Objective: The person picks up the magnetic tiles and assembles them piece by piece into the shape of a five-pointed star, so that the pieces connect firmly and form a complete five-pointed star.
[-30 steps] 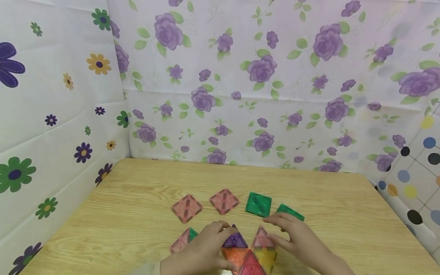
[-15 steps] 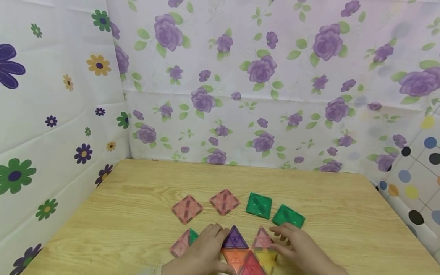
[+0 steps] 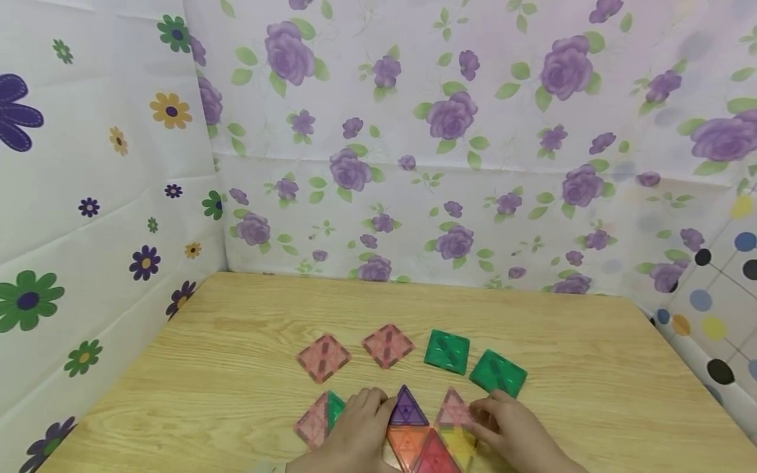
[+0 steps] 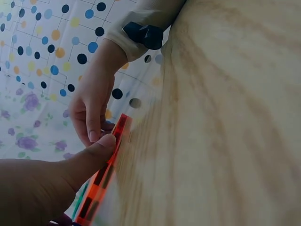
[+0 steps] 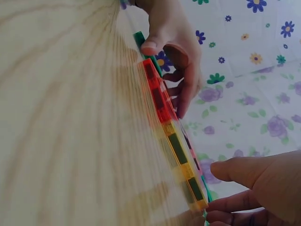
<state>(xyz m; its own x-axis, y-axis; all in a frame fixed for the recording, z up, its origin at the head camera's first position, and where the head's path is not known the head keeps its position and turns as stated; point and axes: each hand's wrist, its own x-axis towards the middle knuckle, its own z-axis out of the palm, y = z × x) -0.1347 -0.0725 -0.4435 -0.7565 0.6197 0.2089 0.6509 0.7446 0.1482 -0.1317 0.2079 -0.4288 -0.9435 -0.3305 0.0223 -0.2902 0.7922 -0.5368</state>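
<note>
Grip relaxed, the left hand (image 3: 357, 430) touches the orange tile (image 3: 408, 440) with its thumb, fingertips beside the purple tile (image 3: 407, 410); the right hand (image 3: 513, 430), loosely bent, touches the yellow tile (image 3: 457, 445) at its far corner. Between orange and yellow, the red tile (image 3: 435, 458) lies on the table (image 3: 236, 355).

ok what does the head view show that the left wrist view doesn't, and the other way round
Only the head view: the daisy-print cloth, two pink square tiles and the partly covered pink-and-green tile.

Only the left wrist view: the right sleeve with a dark blue object on it.

Both: the left hand, the right hand, the wood-grain table, the purple-rose cloth, the polka-dot cloth and at least one orange tile, seen edge-on in the wrist view.
</note>
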